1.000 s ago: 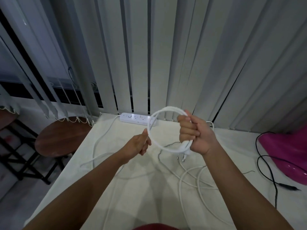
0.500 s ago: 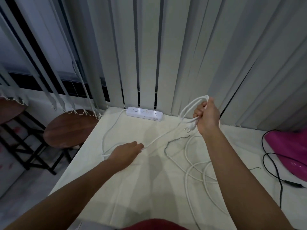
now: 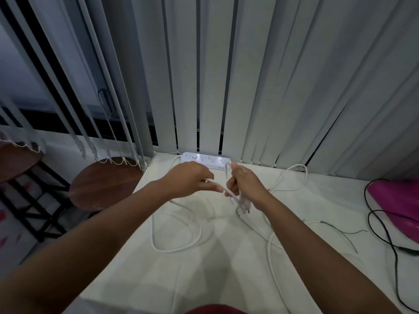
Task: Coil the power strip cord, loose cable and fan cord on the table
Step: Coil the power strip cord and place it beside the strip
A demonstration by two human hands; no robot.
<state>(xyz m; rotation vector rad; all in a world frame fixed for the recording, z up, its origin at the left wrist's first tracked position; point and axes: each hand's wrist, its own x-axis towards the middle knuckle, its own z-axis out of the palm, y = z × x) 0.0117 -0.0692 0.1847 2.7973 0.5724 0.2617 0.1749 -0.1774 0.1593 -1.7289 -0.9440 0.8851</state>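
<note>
Loops of the white power strip cord [image 3: 176, 250] sprawl over the middle of the tabletop [image 3: 226, 286]. Above its far edge the left hand [image 3: 192, 177] pinches one strand, while the right hand [image 3: 247, 186] grips a bunch with the plug [image 3: 243, 208] dangling below; both partly hide the power strip [image 3: 204, 157] under the vertical blinds [image 3: 249, 75]. Near the right edge lie a thin loose cable [image 3: 342, 232], a black cord [image 3: 395, 259] and a pink object [image 3: 399, 200]
</note>
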